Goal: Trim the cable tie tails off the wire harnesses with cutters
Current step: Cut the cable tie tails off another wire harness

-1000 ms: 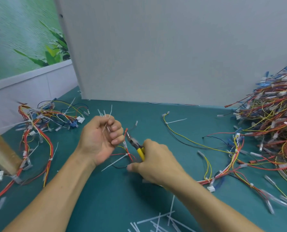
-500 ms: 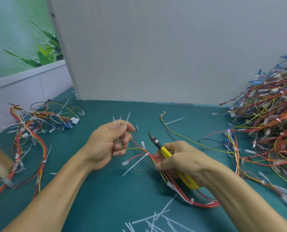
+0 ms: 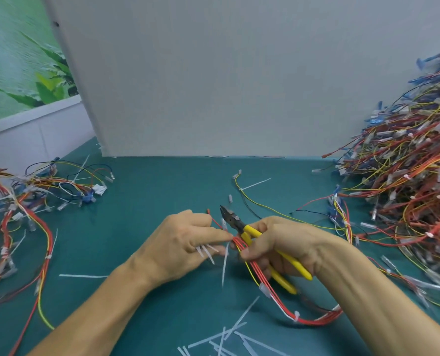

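Note:
My right hand (image 3: 288,242) grips the yellow-handled cutters (image 3: 242,227), jaws pointing up and left, and its thumb and fingers also pinch a red and yellow wire harness (image 3: 272,291) that loops down to the right. My left hand (image 3: 183,240) pinches the same harness just left of the cutters and holds several cut white tie tails (image 3: 207,251) between its fingers. One long white cable tie tail (image 3: 224,263) hangs down from the harness between my hands.
A big heap of harnesses (image 3: 406,196) fills the right side. A smaller pile of harnesses (image 3: 33,201) lies at the left. Cut tie tails (image 3: 229,340) litter the green table (image 3: 136,253) near me. A grey panel (image 3: 213,73) stands behind.
My hands came together. The left hand dropped from holding tails upright to pinching the harness. The right hand brought the cutters and harness closer to the left hand.

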`<state>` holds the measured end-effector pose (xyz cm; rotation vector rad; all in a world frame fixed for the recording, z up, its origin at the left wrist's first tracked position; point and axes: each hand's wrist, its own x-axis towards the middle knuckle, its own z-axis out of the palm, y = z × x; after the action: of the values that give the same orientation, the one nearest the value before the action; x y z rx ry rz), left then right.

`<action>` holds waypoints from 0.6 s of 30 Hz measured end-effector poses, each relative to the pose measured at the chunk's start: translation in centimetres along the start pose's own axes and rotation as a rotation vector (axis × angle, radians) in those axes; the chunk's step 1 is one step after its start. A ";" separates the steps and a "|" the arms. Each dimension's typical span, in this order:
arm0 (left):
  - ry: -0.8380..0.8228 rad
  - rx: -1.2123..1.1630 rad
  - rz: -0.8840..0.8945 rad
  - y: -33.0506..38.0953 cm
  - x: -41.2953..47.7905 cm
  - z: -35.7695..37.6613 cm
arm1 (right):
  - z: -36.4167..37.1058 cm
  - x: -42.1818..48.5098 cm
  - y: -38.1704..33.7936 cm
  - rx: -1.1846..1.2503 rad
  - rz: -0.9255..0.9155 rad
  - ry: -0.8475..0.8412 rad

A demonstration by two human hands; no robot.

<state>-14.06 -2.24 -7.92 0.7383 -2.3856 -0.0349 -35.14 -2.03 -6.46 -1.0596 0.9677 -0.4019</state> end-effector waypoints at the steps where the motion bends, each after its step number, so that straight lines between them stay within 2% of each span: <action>1: 0.011 0.002 0.000 0.1 0.0 0.1 | 0.1 0.0 0.0 -0.035 0.016 0.015; 4: -0.029 0.019 -0.045 0.1 -0.1 0.1 | 0.6 0.1 -0.2 -0.243 0.038 0.127; 7: -0.161 -0.044 -0.125 0.4 -0.3 0.1 | 0.7 -0.2 -0.5 -0.468 -0.015 0.293; 11: -0.359 -0.255 -0.396 0.6 -0.4 0.4 | 0.0 -2.1 -1.1 -0.684 -0.077 0.406; 14: -0.322 -0.362 -0.538 0.3 0.0 0.3 | -0.4 -3.8 -0.8 -0.941 -0.076 0.441; 18: -0.257 -0.412 -0.598 0.3 0.2 0.7 | 0.2 -5.8 0.1 -1.302 -0.157 0.498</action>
<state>-14.74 -2.15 -8.30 1.2603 -2.1844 -0.8842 -38.16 2.13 -3.77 -2.2827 1.6559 -0.1132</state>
